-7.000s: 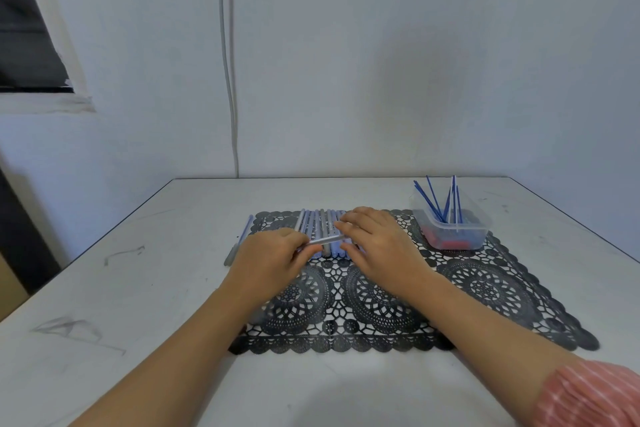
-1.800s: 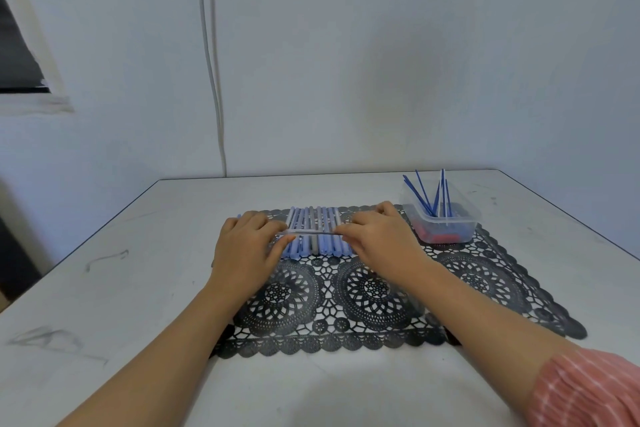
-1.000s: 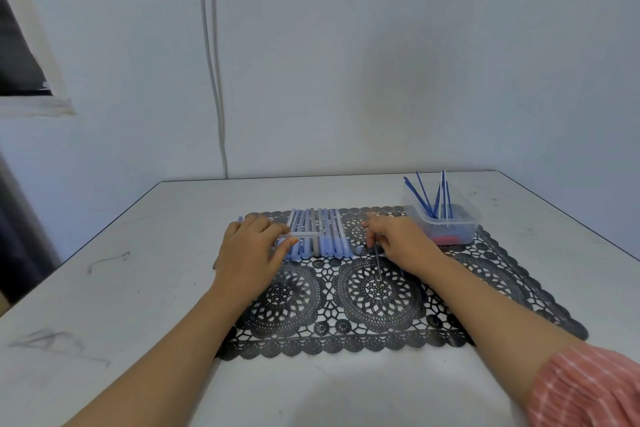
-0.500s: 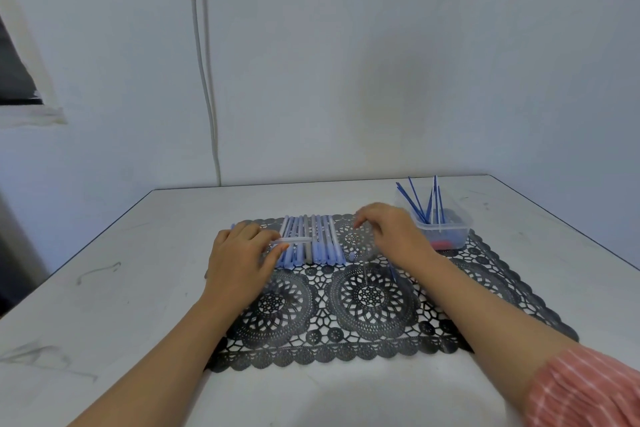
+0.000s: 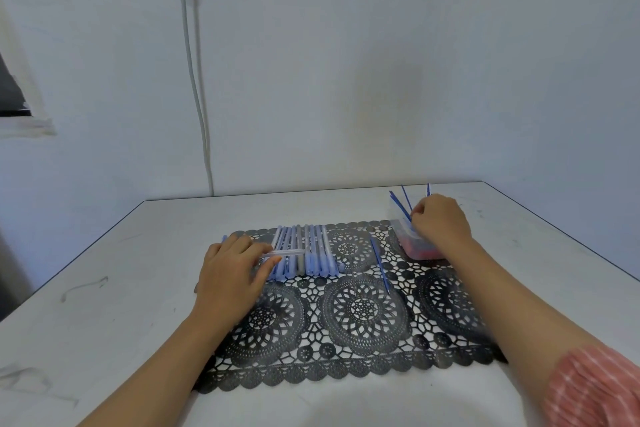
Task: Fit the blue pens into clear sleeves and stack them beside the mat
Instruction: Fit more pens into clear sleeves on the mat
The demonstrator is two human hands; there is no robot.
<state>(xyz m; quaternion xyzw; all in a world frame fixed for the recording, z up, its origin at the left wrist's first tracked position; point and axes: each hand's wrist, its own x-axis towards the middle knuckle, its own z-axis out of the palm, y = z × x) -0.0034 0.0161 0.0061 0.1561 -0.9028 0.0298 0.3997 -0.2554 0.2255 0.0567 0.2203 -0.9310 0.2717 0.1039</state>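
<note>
My left hand rests on the black lace mat and pinches a clear sleeve, held crosswise over a row of several sleeved pens lying side by side. My right hand is at the clear container on the mat's far right corner. Its curled fingertips close on one of the thin blue pens standing in it. One loose blue pen lies on the mat between the row and the container.
The mat lies on a white table set against a white wall. Something red lies in the container's bottom. A cable hangs down the wall from a socket. The table's right edge runs close behind the container.
My right hand let go of the sleeve, laid a thin blue pen on the mat, then moved right to the container. My left hand stayed put with the sleeve.
</note>
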